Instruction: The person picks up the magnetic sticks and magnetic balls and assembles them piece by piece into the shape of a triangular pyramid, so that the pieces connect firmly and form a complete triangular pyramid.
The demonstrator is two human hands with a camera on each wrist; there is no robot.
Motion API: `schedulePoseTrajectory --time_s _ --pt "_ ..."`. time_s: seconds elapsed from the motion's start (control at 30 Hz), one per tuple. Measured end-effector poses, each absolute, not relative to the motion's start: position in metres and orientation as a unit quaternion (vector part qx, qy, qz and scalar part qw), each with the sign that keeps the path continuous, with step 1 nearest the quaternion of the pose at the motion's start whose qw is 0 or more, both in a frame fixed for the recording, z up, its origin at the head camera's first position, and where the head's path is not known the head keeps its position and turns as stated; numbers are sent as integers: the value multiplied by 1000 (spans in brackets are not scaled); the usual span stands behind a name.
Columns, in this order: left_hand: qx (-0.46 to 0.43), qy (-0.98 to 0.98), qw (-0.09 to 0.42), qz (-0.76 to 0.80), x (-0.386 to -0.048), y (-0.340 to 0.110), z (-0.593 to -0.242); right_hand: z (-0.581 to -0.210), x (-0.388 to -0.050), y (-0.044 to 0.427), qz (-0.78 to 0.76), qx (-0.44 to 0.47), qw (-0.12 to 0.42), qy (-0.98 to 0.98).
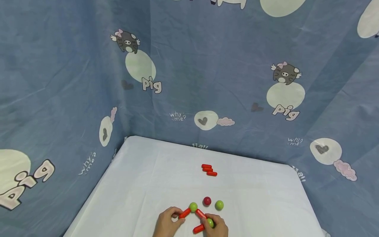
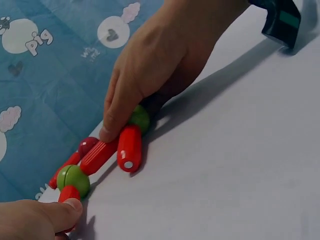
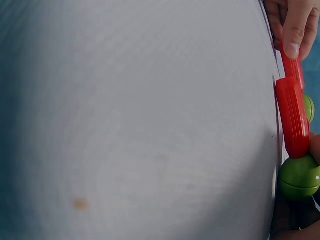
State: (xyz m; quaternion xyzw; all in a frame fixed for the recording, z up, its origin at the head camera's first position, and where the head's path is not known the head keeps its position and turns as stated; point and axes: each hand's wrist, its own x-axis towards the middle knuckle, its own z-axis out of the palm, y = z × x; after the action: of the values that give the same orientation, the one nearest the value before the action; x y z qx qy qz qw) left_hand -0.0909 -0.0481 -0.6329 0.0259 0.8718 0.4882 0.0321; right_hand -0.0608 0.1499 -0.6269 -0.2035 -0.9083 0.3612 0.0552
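Observation:
A chain of red sticks and green balls lies between the two hands near the front of the table. My left hand pinches the outer end of one red stick, whose other end meets a green ball. From that ball a second red stick runs to another green ball. Around this ball curl the fingers of my right hand, partly hiding it. A third red stick projects from the same ball, its pale round end tip showing in the left wrist view.
Beyond the chain sit a dark red ball and a loose green ball. Three red sticks lie together farther back on the white-covered table. A blue patterned curtain hangs behind and at both sides.

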Motion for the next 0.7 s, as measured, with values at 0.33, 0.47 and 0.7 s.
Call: schedulePoseTrajectory --time_s 0.33,0.47,0.7 --pt "44 871 31 489 -89 -45 -633 -623 -61 147 361 -229 15 -904" --pt "40 871 33 489 -90 -45 -636 -622 -61 147 359 -225 12 -906" --pt "40 858 45 511 -92 -46 -636 -621 -57 142 357 -221 4 -908"
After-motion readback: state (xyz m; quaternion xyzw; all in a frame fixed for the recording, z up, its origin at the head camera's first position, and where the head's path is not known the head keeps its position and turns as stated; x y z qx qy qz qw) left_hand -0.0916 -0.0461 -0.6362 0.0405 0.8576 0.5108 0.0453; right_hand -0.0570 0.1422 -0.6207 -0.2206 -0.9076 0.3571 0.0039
